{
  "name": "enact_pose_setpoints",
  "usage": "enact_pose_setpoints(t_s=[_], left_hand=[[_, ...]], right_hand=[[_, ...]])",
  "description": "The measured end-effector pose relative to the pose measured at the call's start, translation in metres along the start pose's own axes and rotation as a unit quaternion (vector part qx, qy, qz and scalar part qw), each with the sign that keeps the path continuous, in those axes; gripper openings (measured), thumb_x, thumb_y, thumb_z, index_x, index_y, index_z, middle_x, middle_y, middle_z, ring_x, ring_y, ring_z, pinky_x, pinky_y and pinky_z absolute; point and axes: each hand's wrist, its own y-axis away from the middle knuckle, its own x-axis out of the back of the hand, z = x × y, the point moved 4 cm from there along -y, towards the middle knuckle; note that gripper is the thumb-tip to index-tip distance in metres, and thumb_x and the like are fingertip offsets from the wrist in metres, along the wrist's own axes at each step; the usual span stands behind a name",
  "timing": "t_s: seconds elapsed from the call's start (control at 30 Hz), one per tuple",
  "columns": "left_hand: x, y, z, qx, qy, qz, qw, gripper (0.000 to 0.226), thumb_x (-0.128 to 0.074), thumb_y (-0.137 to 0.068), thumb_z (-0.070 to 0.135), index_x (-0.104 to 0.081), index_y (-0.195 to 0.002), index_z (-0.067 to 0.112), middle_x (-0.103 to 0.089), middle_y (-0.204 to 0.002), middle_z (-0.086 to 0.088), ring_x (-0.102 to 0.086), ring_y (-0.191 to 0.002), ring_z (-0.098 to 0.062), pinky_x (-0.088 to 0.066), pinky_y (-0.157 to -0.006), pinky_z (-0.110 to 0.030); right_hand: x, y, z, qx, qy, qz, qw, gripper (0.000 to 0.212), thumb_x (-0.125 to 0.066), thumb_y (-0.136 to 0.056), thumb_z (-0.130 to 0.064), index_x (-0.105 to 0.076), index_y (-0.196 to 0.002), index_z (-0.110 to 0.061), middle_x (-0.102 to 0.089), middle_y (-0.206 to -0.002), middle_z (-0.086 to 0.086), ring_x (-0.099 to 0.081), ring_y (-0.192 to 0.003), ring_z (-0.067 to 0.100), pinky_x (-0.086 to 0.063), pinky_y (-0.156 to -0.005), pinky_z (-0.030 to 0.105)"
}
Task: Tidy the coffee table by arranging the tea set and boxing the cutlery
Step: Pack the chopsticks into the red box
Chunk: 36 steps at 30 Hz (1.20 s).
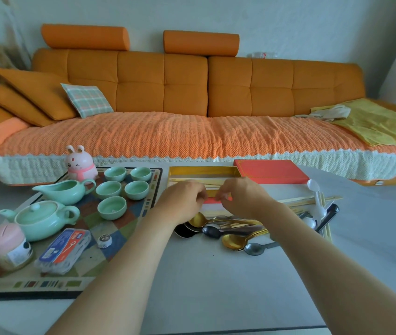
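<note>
An open gold-lined box (201,170) lies on the white table, with pale chopsticks inside it. Its red lid (270,171) lies to the right. My left hand (182,201) and my right hand (242,195) meet over the box's near edge, fingers curled; what they pinch is hidden. Gold, black and silver spoons (230,234) lie heaped in front of the box. Loose chopsticks (305,201) and white plastic spoons (314,189) lie at the right. On the patterned mat (109,247) stand a mint-green teapot (39,217), a pitcher (65,189) and several cups (122,189).
A pink rabbit figure (79,163) stands at the mat's far edge. A pink-lidded jar (5,243), a blue and red packet (64,249) and a small round piece (104,241) sit on the near left of the mat. An orange sofa (192,93) runs behind the table.
</note>
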Motion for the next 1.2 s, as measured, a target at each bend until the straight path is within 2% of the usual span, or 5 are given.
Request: enact_pose_setpoints(t_s=[0.17,0.47,0.67,0.97,1.2], left_hand=[[-0.015,0.009,-0.001,0.018,-0.020,-0.081,0.996,0.027,-0.050,-0.098,0.031,-0.066,-0.120,0.028,-0.060,-0.123,0.005,-0.057,-0.105,-0.017,-0.051,-0.089,-0.034],[-0.019,0.008,0.002,0.013,-0.025,-0.061,0.998,0.026,-0.054,-0.099,0.029,-0.066,-0.122,0.029,-0.059,-0.125,0.004,-0.057,-0.106,-0.016,-0.048,-0.086,-0.029],[-0.010,0.000,-0.005,0.022,0.005,0.003,1.000,0.031,-0.046,-0.099,0.011,-0.067,-0.119,0.022,-0.063,-0.121,-0.001,-0.058,-0.110,-0.021,-0.048,-0.087,-0.035],[0.019,-0.007,-0.021,0.011,-0.064,0.171,0.983,0.026,-0.052,-0.098,0.018,-0.066,-0.119,0.024,-0.061,-0.115,0.002,-0.049,-0.110,-0.024,-0.042,-0.090,-0.041],[-0.001,-0.007,-0.022,0.024,-0.079,0.021,0.996,0.040,-0.046,-0.101,0.032,-0.050,-0.140,0.026,-0.050,-0.141,0.004,-0.040,-0.130,-0.021,-0.030,-0.105,-0.037]], right_hand=[[-0.009,0.012,0.008,-0.055,0.019,-0.083,0.995,0.016,-0.062,-0.092,-0.034,-0.074,-0.102,-0.033,-0.066,-0.107,-0.012,-0.058,-0.090,0.010,-0.050,-0.080,0.027],[-0.011,0.013,0.004,-0.060,0.022,-0.079,0.995,0.009,-0.060,-0.094,-0.028,-0.066,-0.101,-0.029,-0.064,-0.103,-0.011,-0.057,-0.096,0.013,-0.041,-0.095,0.034],[-0.003,0.009,0.004,-0.025,-0.068,0.024,0.997,0.017,-0.053,-0.098,-0.018,-0.066,-0.107,-0.023,-0.062,-0.102,-0.008,-0.058,-0.088,0.012,-0.050,-0.077,0.026],[0.007,-0.002,0.023,-0.061,-0.074,0.172,0.980,0.027,-0.051,-0.096,-0.005,-0.073,-0.109,-0.012,-0.067,-0.110,0.005,-0.062,-0.100,0.025,-0.049,-0.085,0.030],[-0.007,-0.016,0.028,-0.110,-0.036,0.121,0.986,0.032,-0.046,-0.097,-0.007,-0.072,-0.111,-0.020,-0.066,-0.119,0.000,-0.059,-0.107,0.026,-0.045,-0.096,0.044]])
